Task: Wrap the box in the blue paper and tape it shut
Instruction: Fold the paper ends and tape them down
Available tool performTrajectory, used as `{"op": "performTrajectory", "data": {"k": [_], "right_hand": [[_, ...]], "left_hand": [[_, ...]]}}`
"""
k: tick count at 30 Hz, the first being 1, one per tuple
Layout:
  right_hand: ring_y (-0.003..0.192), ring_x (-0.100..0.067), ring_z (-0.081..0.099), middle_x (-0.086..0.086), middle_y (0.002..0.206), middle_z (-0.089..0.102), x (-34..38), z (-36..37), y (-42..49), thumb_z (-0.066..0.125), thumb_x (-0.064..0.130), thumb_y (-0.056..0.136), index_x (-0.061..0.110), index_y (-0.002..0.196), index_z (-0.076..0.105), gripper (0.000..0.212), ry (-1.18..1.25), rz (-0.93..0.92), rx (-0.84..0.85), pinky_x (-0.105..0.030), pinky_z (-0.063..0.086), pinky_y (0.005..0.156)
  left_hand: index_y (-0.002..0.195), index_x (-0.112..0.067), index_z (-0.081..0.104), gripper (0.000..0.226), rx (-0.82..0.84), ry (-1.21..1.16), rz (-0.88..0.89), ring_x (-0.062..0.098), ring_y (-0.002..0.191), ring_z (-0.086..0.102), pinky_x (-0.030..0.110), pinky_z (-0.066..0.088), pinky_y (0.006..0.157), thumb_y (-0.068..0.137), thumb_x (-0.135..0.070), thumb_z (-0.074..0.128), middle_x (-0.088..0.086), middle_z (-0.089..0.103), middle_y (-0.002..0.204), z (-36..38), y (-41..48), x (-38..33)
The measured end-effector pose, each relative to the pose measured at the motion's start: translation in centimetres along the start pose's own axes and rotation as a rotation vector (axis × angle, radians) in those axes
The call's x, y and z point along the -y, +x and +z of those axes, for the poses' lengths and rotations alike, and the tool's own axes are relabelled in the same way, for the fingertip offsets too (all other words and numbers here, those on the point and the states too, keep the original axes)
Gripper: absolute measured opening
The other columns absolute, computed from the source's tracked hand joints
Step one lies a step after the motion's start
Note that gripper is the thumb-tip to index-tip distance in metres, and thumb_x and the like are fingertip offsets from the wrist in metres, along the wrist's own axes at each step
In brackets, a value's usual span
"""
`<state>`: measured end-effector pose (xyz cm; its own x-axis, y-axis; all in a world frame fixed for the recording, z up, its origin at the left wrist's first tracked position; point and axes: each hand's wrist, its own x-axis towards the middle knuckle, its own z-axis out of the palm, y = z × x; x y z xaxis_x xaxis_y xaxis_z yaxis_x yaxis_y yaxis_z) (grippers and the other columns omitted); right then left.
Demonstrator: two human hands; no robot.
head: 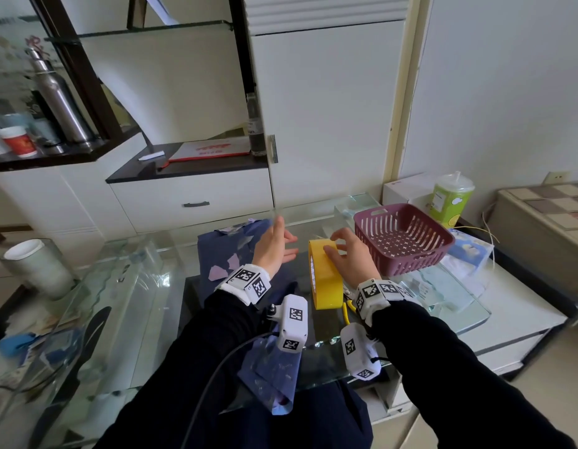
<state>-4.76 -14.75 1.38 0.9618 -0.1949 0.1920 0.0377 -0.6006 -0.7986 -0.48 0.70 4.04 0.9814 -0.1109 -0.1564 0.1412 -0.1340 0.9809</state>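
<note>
One tape roll (328, 288), one basket (410, 262)

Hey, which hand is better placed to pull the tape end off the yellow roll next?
Right, probably. The right hand grips the upright yellow roll of tape, fingers curled over its top. The left hand is open over the box wrapped in blue paper, apart from the roll.

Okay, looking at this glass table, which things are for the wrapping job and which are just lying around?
For the job: blue patterned wrapping paper by the left hand; wide yellow tape roll, held in the right hand.
Lying about: purple slotted plastic basket; green lidded plastic cup; tall steel bottle.
</note>
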Motion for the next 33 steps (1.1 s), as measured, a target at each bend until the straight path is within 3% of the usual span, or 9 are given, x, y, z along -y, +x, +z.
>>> {"op": "performTrajectory", "data": {"k": [11, 14, 18, 20, 24, 27, 31, 33], "right_hand": [[0.124, -0.027, 0.048, -0.012, 0.141, 0.039, -0.8, 0.1, -1.6, 0.066, 0.022, 0.085, 0.009, 0.137, 0.034, 0.063, 0.062, 0.107, 0.021, -0.038, 0.042, 0.102], [0.124, -0.028, 0.047, -0.014, 0.139, 0.041, -0.7, 0.0, -1.5, 0.066, 0.028, 0.086, 0.007, 0.140, 0.031, 0.067, 0.039, 0.158, -0.010, -0.039, 0.041, 0.103], [0.110, -0.029, 0.055, -0.017, 0.118, 0.057, -1.6, 0.4, -1.0, 0.057, 0.044, 0.089, -0.001, 0.132, 0.045, 0.063, 0.080, 0.394, 0.081, -0.037, 0.043, 0.094], [0.101, -0.028, 0.058, -0.015, 0.108, 0.060, -2.2, 0.2, -0.9, 0.056, 0.041, 0.090, -0.007, 0.120, 0.055, 0.057, 0.184, 0.448, 0.101, -0.036, 0.044, 0.090], [0.110, -0.042, 0.058, -0.031, 0.115, 0.061, -2.6, -0.6, -1.1, 0.057, 0.027, 0.092, -0.011, 0.111, 0.060, 0.043, 0.323, 0.446, 0.037, -0.054, 0.044, 0.098], [0.112, -0.045, 0.056, -0.035, 0.117, 0.058, -3.0, -1.0, -1.3, 0.056, 0.025, 0.093, -0.015, 0.111, 0.057, 0.044, 0.339, 0.437, -0.014, -0.055, 0.044, 0.098], [0.099, -0.035, 0.062, -0.037, 0.116, 0.058, -3.2, -1.2, -1.6, 0.056, 0.025, 0.093, -0.017, 0.108, 0.058, 0.044, 0.343, 0.434, -0.029, -0.053, 0.046, 0.093], [0.105, -0.039, 0.061, -0.036, 0.116, 0.059, -3.2, -1.4, -1.8, 0.055, 0.025, 0.094, -0.016, 0.109, 0.058, 0.044, 0.345, 0.443, -0.022, -0.052, 0.045, 0.094]], "left_hand": [[0.090, -0.007, 0.054, 0.049, 0.063, 0.049, -0.015, 0.027, 0.097, 0.063, 0.034, 0.051, 0.089, 0.099, -0.046, 0.026, 0.015, 0.053, 0.124, 0.0, -2.1, 2.3], [0.083, -0.011, 0.056, 0.048, 0.078, 0.040, -0.010, 0.027, 0.096, 0.063, 0.033, 0.051, 0.086, 0.100, -0.045, 0.026, 0.014, 0.053, 0.121, -0.2, -2.6, 2.1], [0.080, -0.013, 0.056, 0.048, 0.085, 0.057, -0.012, 0.027, 0.093, 0.065, 0.033, 0.053, 0.086, 0.101, -0.043, 0.025, 0.012, 0.054, 0.121, -0.4, -3.2, 2.5], [0.081, -0.014, 0.057, 0.049, 0.088, 0.064, -0.016, 0.026, 0.091, 0.065, 0.035, 0.054, 0.087, 0.101, -0.044, 0.024, 0.013, 0.056, 0.124, -0.2, -3.5, 2.8], [0.080, -0.015, 0.058, 0.050, 0.123, 0.059, -0.001, 0.028, 0.093, 0.066, 0.039, 0.054, 0.091, 0.101, -0.044, 0.024, 0.016, 0.056, 0.126, 0.7, -4.1, 2.5], [0.080, -0.014, 0.058, 0.050, 0.155, 0.052, 0.006, 0.028, 0.091, 0.067, 0.040, 0.054, 0.091, 0.100, -0.045, 0.024, 0.017, 0.056, 0.127, 1.6, -4.6, 2.3], [0.078, -0.013, 0.059, 0.050, 0.151, 0.029, -0.005, 0.025, 0.086, 0.066, 0.037, 0.055, 0.086, 0.101, -0.043, 0.026, 0.018, 0.057, 0.126, 1.9, -5.1, 2.6], [0.078, -0.012, 0.060, 0.050, 0.135, 0.021, -0.011, 0.023, 0.084, 0.066, 0.034, 0.055, 0.083, 0.101, -0.042, 0.027, 0.017, 0.057, 0.126, 1.6, -5.5, 2.8]]}}
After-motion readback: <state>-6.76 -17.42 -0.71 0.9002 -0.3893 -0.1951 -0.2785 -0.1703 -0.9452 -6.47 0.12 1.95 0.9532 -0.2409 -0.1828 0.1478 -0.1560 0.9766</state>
